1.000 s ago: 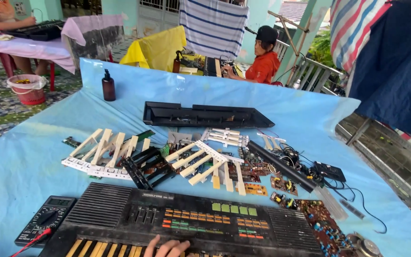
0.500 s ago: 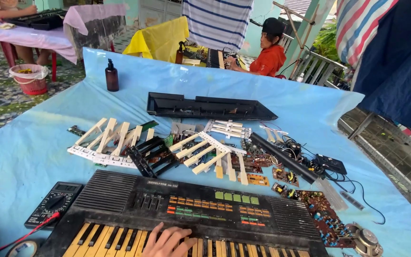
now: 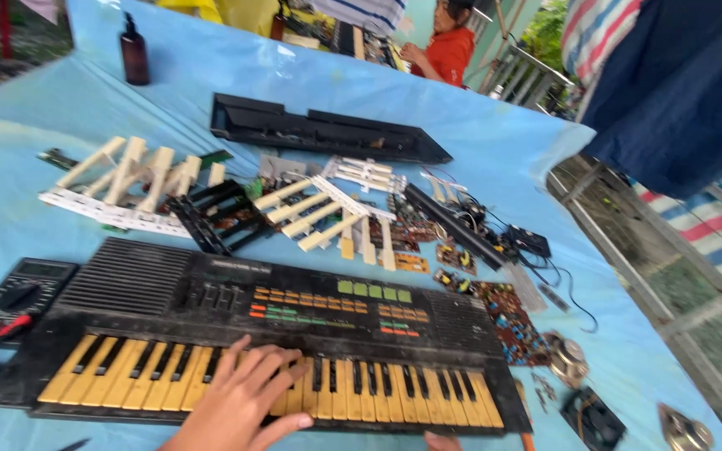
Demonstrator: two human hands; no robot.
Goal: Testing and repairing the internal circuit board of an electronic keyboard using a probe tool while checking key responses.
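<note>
A worn black electronic keyboard with yellowed keys lies across the near side of the blue table cover. My left hand rests palm down on its keys left of the middle, fingers spread and holding nothing. A small bit that looks like a fingertip of my right hand shows at the bottom edge below the keyboard's front; the rest of that hand is out of frame. Several loose cream key strips and black key parts lie just behind the keyboard.
A black multimeter with a red lead lies at the left. A long black keyboard shell and a brown bottle sit farther back. Circuit boards, wires and small speakers lie right. A person in red sits beyond.
The view has dropped and moved closer to the keyboard. My left hand has slid further up onto the keys, with its fingers spread wider.
</note>
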